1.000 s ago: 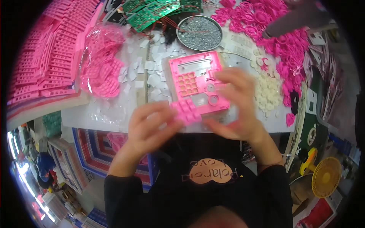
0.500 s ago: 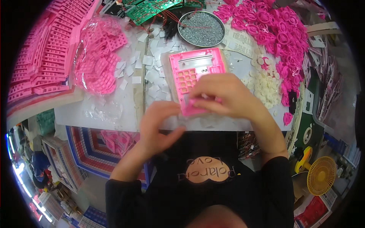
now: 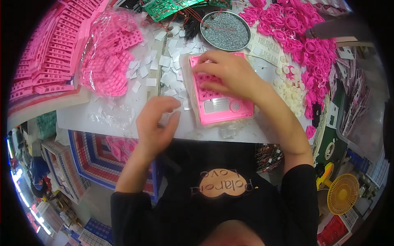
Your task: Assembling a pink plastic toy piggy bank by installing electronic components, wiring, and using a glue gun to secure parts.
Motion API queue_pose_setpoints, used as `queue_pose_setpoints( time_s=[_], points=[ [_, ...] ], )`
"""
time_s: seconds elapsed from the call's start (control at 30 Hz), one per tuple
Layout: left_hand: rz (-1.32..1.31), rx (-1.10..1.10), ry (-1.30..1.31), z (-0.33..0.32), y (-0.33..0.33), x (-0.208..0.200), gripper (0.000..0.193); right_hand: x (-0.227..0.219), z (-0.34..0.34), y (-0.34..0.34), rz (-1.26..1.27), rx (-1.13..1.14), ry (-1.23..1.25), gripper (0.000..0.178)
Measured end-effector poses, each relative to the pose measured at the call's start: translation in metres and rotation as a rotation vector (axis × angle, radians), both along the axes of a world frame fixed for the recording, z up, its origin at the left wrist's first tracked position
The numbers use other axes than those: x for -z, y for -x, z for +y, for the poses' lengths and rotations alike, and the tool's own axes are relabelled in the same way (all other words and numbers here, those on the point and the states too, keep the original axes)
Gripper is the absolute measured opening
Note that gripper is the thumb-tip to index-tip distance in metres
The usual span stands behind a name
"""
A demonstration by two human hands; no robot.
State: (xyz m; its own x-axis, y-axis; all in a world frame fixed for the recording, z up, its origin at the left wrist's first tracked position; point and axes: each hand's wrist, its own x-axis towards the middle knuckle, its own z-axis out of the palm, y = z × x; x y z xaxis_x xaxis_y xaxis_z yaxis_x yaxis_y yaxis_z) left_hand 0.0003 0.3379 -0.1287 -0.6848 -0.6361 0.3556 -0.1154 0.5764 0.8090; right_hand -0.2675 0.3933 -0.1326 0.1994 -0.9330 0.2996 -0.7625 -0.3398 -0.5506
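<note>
A pink plastic calculator-like casing (image 3: 227, 115) lies on the table in front of me, on clear plastic film. It has a rectangular window and a ring-shaped part near its close edge. My right hand (image 3: 225, 76) reaches across its keypad area (image 3: 205, 95), fingers bent and apart, tips at the left part of the casing. Nothing held shows between them, though the hand covers the casing's far right part. My left hand (image 3: 158, 123) hovers left of the casing, thumb and fingers curved apart, holding nothing.
White paper squares (image 3: 166, 61) lie scattered left of the casing. A bag of pink keypad pieces (image 3: 108, 61) sits further left, beside stacked pink casings (image 3: 53, 53). Beyond are a dish of screws (image 3: 225, 30) and green circuit boards (image 3: 168, 9). White discs (image 3: 289, 88) and pink rings (image 3: 287, 28) lie right.
My right hand has moved from the casing's near part up to its keypad area, uncovering the ring-shaped part. My left hand has drawn back leftward. A dark grey bar-like shape has appeared at the far right.
</note>
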Motion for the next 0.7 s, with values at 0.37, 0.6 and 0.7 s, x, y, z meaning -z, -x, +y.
queue_pose_setpoints(
  time_s=[0.37, 0.6, 0.7],
  points=[
    [-0.543, -0.275, -0.099, -0.177, 0.088, -0.036, 0.047, -0.013, 0.077, -0.045, 0.456, -0.015, -0.269, 0.099],
    [-0.822, -0.362, 0.152, -0.223, 0.135, -0.039, 0.056, -0.01, 0.078, -0.043, 0.454, -0.008, -0.26, 0.098],
    [-0.795, -0.338, 0.282, -0.214, 0.148, -0.045, 0.056, -0.008, 0.082, -0.043, 0.425, 0.005, -0.256, 0.097]
  ],
)
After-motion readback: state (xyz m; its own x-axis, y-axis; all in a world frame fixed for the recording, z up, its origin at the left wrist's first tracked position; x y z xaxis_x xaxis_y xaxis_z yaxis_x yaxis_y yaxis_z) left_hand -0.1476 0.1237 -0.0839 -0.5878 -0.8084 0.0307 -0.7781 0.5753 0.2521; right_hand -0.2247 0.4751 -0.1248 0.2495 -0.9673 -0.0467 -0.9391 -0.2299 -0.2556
